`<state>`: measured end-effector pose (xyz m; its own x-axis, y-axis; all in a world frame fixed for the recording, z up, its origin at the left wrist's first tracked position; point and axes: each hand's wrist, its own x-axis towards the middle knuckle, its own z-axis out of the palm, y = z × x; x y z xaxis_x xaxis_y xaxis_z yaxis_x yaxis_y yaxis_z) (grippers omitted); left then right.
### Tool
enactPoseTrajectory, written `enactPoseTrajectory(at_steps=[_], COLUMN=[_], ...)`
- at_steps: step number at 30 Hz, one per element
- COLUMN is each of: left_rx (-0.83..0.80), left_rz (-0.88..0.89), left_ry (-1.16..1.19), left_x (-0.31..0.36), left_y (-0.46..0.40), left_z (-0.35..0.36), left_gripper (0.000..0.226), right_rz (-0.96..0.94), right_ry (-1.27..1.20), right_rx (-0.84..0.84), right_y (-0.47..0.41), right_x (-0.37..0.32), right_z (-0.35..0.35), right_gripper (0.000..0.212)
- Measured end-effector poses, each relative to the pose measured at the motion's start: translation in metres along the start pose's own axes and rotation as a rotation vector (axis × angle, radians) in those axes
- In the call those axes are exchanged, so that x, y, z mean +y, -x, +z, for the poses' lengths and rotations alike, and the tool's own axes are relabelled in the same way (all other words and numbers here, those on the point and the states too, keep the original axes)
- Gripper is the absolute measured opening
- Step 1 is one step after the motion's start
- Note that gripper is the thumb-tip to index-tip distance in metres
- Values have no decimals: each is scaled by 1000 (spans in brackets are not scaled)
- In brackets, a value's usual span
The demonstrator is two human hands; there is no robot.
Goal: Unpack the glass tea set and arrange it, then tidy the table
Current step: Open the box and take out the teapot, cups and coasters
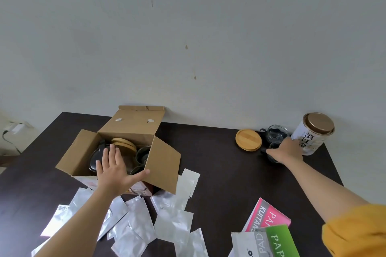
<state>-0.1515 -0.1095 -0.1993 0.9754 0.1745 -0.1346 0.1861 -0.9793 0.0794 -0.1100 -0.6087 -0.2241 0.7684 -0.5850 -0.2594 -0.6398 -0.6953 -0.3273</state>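
L hand (113, 170) spread flat over open box (125, 152); R hand (287, 151) on glass cup (273, 150) by tea tin (313, 133), far side of tabletop (208, 162).

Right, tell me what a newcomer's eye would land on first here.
The open brown cardboard box at the left of the dark table, with the left hand spread over the glassware and round wooden lids inside. Next, the silvery foil pouches scattered in front of the box. At the far right, the right hand reaches a small glass cup beside a white tea canister.
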Motion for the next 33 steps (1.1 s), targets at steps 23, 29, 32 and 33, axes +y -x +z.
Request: enactPoseTrajectory(at_steps=[23, 29, 32, 33], left_rx=[-37, -138, -188, -205], left_rz=[26, 73, 131, 153], left_ry=[37, 22, 16, -1], left_x=[1, -3, -10, -14], left_y=[6, 8, 3, 1], left_z=[-11, -23, -30, -32], left_gripper=[154, 147, 142, 141], right_rz=[-498, -690, -743, -745], right_ry=[-87, -206, -205, -204], right_rx=[-89, -218, -273, -287], right_y=[143, 209, 231, 237], right_x=[-129, -216, -255, -267], right_z=[23, 37, 46, 51], right_gripper=[64, 51, 37, 37])
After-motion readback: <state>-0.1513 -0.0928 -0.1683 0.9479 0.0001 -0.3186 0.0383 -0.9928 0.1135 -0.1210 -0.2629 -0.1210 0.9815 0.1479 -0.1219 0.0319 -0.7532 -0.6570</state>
